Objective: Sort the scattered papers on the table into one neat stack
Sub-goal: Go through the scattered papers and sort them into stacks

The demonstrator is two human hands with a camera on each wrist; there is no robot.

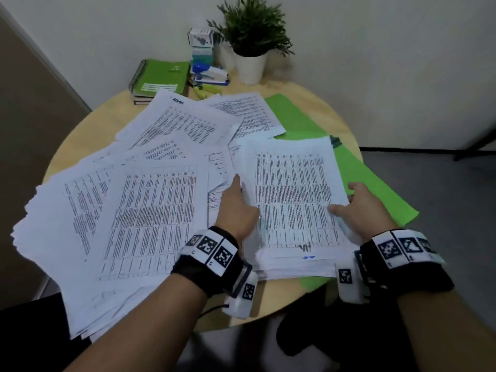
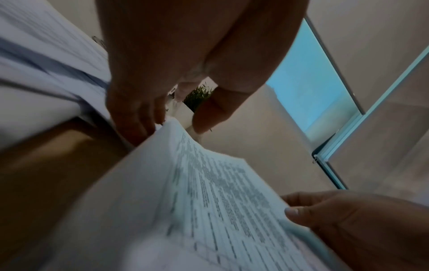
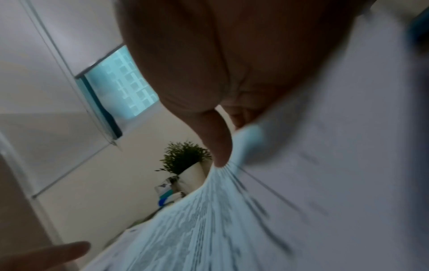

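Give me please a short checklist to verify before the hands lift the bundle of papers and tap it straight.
1. Left hand on the bundle's left edge: ok, fingers under the edge.
2. Right hand on the right edge: ok, thumb on top.
3. Bundle edges aligned: not ok, lower sheets stick out at the near side.
4. Loose papers gathered: not ok, many lie spread on the left.
5. Green folder free of the bundle: not ok, the bundle lies on it.
6. No sheet caught underneath: cannot tell.
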